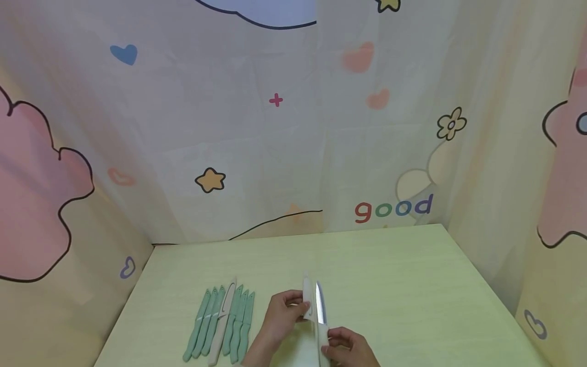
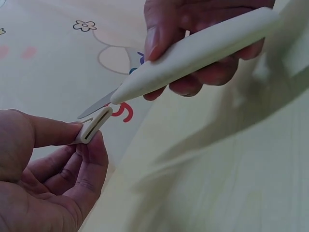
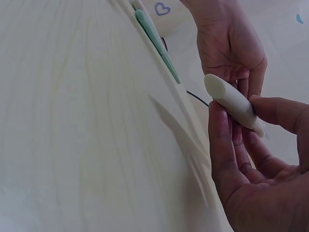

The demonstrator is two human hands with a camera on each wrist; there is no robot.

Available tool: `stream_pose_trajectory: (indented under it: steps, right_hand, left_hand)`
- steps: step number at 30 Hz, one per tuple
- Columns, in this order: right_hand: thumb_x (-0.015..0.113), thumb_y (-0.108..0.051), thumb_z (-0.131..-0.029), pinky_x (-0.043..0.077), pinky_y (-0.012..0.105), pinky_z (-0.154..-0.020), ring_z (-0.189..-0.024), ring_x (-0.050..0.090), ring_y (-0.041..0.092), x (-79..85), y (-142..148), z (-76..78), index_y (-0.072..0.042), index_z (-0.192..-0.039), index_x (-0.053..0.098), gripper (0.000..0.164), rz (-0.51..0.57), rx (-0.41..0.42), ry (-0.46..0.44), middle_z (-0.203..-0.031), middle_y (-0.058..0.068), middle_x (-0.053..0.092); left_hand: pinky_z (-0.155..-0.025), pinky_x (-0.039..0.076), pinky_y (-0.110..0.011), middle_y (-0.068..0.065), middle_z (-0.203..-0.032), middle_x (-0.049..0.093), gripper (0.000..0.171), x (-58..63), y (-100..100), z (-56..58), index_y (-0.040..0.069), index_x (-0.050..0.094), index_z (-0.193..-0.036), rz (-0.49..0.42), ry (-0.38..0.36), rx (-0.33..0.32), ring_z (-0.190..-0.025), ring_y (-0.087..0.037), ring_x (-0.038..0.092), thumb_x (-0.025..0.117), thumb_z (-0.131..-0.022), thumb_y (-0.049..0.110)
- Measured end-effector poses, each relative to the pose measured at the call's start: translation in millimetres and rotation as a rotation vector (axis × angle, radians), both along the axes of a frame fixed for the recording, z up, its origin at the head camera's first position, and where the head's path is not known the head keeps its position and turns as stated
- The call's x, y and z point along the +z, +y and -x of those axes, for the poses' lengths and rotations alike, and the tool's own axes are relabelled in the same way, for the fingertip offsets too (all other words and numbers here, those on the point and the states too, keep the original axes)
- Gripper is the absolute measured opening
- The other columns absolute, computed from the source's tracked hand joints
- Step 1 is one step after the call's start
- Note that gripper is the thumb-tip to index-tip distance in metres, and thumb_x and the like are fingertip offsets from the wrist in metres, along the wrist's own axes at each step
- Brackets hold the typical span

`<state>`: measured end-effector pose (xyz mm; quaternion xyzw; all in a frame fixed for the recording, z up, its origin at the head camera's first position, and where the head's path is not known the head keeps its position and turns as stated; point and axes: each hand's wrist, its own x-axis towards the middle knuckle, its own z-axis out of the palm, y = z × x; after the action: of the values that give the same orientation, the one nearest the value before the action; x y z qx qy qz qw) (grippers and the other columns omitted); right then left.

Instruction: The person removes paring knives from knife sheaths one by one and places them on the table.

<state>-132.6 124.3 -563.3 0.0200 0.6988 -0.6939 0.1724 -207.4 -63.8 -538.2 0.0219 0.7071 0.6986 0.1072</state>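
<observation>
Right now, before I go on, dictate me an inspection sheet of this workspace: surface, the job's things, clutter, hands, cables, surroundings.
Surface: pale table with faint wood grain.
Job's things: a white knife, blade bare; its sheath-like white cover, apart from the handle; on the table, a row of six green knives and one pale knife, all covered.
Clutter: nothing seen.
Left hand: pinches the cover.
Right hand: grips the white knife by its handle.
Cables: nothing seen.
Surroundings: printed cloth behind and at both sides, with the word "good".
</observation>
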Motion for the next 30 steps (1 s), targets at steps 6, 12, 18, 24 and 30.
stream_pose_trajectory:
  steps: [6, 12, 18, 24, 30]
  right_hand:
    - [0.073, -0.014, -0.084, 0.061, 0.041, -0.071, -0.085, 0.064, 0.025, -1.3, 1.1, 2.0, 0.009, -0.117, 0.056, 0.044, 0.056, -0.014, -0.002, -0.092, 0.006, 0.065]
    - [0.073, -0.015, -0.083, 0.061, 0.043, -0.07, -0.083, 0.064, 0.026, 0.0, 0.4, 2.5, 0.008, -0.118, 0.056, 0.044, 0.081, -0.034, -0.008, -0.093, 0.008, 0.064]
    - [0.074, -0.017, -0.083, 0.061, 0.043, -0.069, -0.081, 0.064, 0.026, 2.8, -1.3, 3.0, 0.006, -0.117, 0.057, 0.044, 0.076, -0.038, -0.031, -0.093, 0.008, 0.064]
    - [0.073, -0.015, -0.085, 0.061, 0.044, -0.068, -0.079, 0.065, 0.03, 1.9, -2.5, 4.6, 0.006, -0.118, 0.058, 0.042, 0.102, -0.048, -0.04, -0.092, 0.007, 0.065]
    - [0.072, -0.016, -0.086, 0.061, 0.043, -0.07, -0.083, 0.064, 0.026, 1.4, -2.3, 7.5, 0.005, -0.12, 0.058, 0.043, 0.07, -0.063, -0.026, -0.095, 0.008, 0.064]
  left_hand:
    - [-0.072, 0.061, -0.033, -0.011, -0.094, 0.068, 0.026, -1.2, 1.1, -10.7, -0.003, 0.066, -0.111, 0.009, -0.023, -0.016, -0.083, -0.022, 0.065, 0.068, -0.087, 0.004]
    - [-0.072, 0.061, -0.032, -0.009, -0.093, 0.069, 0.027, -13.4, -0.3, -14.5, 0.0, 0.067, -0.111, 0.044, -0.059, -0.018, -0.082, -0.02, 0.065, 0.07, -0.086, 0.008]
    - [-0.073, 0.061, -0.033, -0.009, -0.094, 0.068, 0.028, -16.2, 0.1, -18.5, -0.002, 0.066, -0.112, 0.033, -0.068, -0.031, -0.083, -0.02, 0.064, 0.069, -0.086, 0.006]
    - [-0.071, 0.061, -0.033, -0.007, -0.092, 0.068, 0.027, -18.9, 2.2, -21.3, -0.001, 0.066, -0.111, 0.044, -0.074, -0.032, -0.081, -0.019, 0.065, 0.069, -0.086, 0.006]
    - [-0.07, 0.061, -0.033, -0.007, -0.091, 0.069, 0.027, -21.2, 4.8, -25.5, -0.001, 0.066, -0.111, 0.038, -0.09, -0.039, -0.079, -0.02, 0.066, 0.07, -0.085, 0.007]
